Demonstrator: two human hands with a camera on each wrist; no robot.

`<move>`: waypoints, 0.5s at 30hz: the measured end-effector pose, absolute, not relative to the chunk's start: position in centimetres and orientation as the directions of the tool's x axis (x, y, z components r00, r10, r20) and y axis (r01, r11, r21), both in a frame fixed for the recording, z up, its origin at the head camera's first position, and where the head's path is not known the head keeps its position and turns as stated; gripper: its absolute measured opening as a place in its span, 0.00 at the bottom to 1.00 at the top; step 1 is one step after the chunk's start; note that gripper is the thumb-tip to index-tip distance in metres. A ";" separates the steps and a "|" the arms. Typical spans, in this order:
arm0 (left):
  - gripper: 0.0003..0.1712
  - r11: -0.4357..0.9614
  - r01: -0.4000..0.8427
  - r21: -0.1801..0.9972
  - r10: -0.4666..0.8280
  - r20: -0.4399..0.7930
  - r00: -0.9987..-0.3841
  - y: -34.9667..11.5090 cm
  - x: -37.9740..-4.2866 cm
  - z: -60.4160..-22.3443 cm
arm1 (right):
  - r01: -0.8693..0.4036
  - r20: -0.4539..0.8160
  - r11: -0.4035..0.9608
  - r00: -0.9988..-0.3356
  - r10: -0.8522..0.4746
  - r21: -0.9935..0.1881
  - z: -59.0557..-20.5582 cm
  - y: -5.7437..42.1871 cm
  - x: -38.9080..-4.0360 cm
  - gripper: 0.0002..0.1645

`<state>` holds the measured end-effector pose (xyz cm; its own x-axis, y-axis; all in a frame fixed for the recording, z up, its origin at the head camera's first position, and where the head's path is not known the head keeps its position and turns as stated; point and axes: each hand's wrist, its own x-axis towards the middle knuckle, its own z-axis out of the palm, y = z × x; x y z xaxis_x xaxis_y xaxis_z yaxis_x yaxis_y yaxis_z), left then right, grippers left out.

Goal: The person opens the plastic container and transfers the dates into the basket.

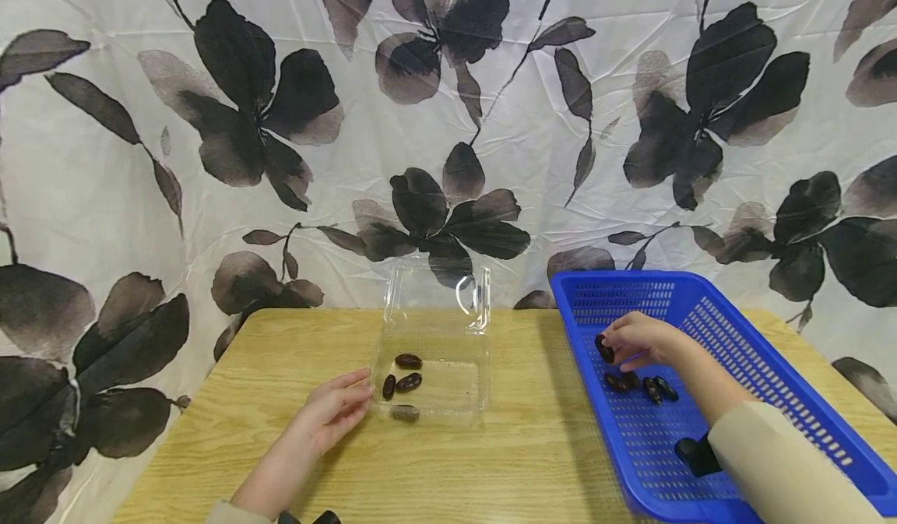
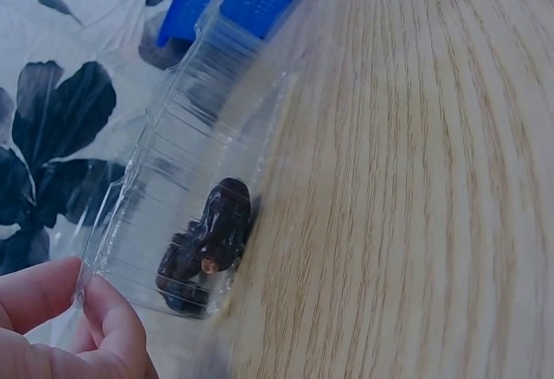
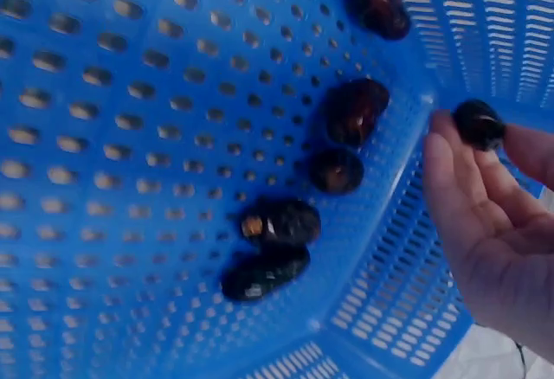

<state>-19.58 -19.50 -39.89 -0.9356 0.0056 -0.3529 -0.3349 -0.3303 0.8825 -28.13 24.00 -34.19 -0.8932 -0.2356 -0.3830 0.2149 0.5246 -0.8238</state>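
Note:
My left hand [image 1: 329, 415] is at the left side of a clear plastic clamshell container [image 1: 455, 384]. In the left wrist view, its thumb and finger pinch the container's rim [image 2: 82, 279]. Several dark, glossy dates [image 1: 409, 382] lie in the container's left part, and its lid [image 1: 437, 294] stands raised at the back. My right hand [image 1: 645, 341] is over the blue plastic basket [image 1: 624, 276], pinching one date [image 3: 479, 125] between thumb and fingertips. Below it, several more dates [image 3: 275, 221] lie on the basket's perforated floor.
Both containers stand on a light wood-grain table [image 1: 518, 462]. A floral cloth [image 1: 575, 158] hangs right behind the table's back edge. The basket's raised walls surround the right hand, and a dark wrist device [image 1: 697, 455] shows by the right sleeve [image 1: 778, 462].

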 end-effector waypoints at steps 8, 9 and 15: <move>0.34 -0.345 -0.329 0.879 0.014 -0.346 -0.938 -19.6 -19.7 -39.8 | 0.251 -0.417 0.616 -0.898 -0.139 -0.747 -35.5 23.5 -29.3 0.08; 0.34 -0.342 -0.330 0.880 0.010 -0.347 -0.938 -19.6 -19.7 -39.8 | 0.252 -0.418 0.621 -0.899 -0.134 -0.742 -35.7 23.4 -29.4 0.07; 0.34 -0.331 -0.332 0.883 0.001 -0.351 -0.936 -19.6 -19.5 -39.9 | 0.258 -0.425 0.654 -0.899 -0.107 -0.711 -36.5 23.0 -29.4 0.04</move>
